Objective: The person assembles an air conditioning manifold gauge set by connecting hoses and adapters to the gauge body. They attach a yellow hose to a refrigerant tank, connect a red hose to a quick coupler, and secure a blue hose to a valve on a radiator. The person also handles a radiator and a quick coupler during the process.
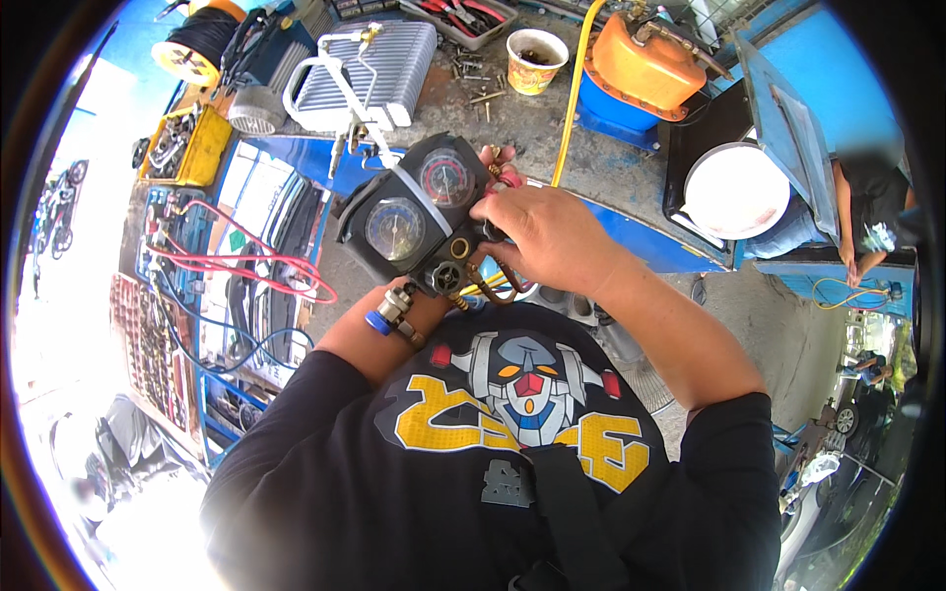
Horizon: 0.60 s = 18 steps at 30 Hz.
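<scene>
A black manifold gauge set [392, 202] with two round dials is held up in front of my chest. My left forearm passes underneath it, and fingertips of my left hand [500, 156] show past its far right corner, beside a brass fitting; the palm is hidden. From the right, my right hand [547, 236] closes its fingers around the side of the set, at a red knob [509, 181]. A black handwheel [447, 278] and copper-coloured tubing are on the near side. A valve fitting with a blue cap [390, 310] sits over my left forearm.
Beyond is a workbench [463, 123] with a finned metal coil [409, 74], a paper cup [537, 61], small brass parts and an orange-and-blue tank [631, 79]. Red hoses [246, 261] lie left. At right are a white bucket lid [737, 191] and another person's arms [855, 231].
</scene>
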Each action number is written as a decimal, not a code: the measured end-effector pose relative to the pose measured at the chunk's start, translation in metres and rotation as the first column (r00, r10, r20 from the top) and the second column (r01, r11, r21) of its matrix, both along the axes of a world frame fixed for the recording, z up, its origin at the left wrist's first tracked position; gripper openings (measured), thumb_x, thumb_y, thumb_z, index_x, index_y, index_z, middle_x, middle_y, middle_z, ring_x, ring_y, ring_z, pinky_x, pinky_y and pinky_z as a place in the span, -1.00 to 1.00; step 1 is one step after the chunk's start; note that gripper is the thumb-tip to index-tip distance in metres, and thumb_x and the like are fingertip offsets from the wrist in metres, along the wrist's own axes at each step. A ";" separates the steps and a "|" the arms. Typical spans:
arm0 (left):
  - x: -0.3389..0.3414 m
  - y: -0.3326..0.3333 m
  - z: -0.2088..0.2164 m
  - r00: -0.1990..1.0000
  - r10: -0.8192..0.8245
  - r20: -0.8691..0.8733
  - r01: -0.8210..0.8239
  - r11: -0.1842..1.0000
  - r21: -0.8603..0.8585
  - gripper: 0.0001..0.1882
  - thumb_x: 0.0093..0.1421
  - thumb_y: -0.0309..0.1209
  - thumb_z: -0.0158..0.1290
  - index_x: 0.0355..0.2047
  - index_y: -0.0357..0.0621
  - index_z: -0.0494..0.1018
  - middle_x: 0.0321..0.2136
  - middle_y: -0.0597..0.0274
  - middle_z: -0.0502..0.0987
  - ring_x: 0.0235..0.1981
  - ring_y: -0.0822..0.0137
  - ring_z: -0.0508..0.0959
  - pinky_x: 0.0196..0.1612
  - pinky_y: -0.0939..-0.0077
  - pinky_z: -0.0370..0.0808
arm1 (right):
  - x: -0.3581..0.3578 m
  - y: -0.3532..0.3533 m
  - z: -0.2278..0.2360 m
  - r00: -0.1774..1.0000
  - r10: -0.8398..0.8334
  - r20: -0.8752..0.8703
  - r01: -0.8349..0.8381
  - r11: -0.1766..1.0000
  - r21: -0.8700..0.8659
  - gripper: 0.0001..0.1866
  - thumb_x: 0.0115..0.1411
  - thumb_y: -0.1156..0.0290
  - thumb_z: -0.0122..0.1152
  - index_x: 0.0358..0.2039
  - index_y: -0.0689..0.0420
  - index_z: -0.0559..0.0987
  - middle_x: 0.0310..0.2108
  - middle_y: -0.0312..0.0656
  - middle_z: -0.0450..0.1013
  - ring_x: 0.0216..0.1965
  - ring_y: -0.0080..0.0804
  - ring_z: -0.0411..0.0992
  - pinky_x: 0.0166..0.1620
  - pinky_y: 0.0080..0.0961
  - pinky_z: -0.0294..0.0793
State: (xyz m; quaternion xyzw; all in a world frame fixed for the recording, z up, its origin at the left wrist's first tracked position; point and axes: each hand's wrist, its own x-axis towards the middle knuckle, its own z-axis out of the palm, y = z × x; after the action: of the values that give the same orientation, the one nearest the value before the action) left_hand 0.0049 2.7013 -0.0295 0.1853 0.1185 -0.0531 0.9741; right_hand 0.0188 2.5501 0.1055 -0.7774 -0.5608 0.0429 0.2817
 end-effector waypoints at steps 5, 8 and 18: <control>0.011 0.004 -0.025 0.999 0.034 0.025 -0.035 0.998 0.055 -0.53 0.34 -0.03 0.13 -0.02 -0.19 0.45 -0.46 0.12 0.52 -0.35 0.21 0.54 -0.30 0.34 0.51 | -0.014 0.004 -0.017 0.983 -0.184 -0.017 0.183 0.982 -0.050 -0.47 0.16 0.06 0.38 -0.10 0.20 0.43 -0.30 -0.08 0.60 -0.30 -0.04 0.59 -0.29 -0.18 0.55; 0.014 0.004 -0.033 0.999 -0.007 0.045 0.005 0.999 0.041 -0.55 0.34 -0.03 0.12 -0.02 -0.14 0.46 -0.45 0.15 0.54 -0.39 0.24 0.54 -0.32 0.34 0.52 | -0.018 0.003 -0.017 0.963 -0.253 -0.092 0.244 0.965 -0.098 -0.43 0.18 -0.03 0.36 -0.07 0.19 0.43 -0.29 -0.07 0.60 -0.31 -0.06 0.60 -0.30 -0.21 0.55; 0.004 0.011 -0.011 0.988 -0.076 0.137 0.086 0.994 -0.069 -0.60 0.43 -0.09 -0.02 0.00 -0.16 0.49 -0.44 0.23 0.55 -0.36 0.20 0.59 -0.39 0.33 0.46 | 0.089 -0.031 0.055 0.842 -0.539 -0.022 0.539 0.842 0.021 -0.49 0.17 -0.04 0.37 -0.04 0.08 0.59 -0.40 -0.16 0.56 -0.33 -0.23 0.59 -0.24 -0.32 0.55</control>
State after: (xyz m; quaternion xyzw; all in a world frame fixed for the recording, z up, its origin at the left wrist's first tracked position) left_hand 0.0085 2.7125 -0.0408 0.1565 0.0428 -0.0842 0.9832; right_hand 0.1074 2.5188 0.1608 -0.8996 -0.3182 -0.0395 0.2966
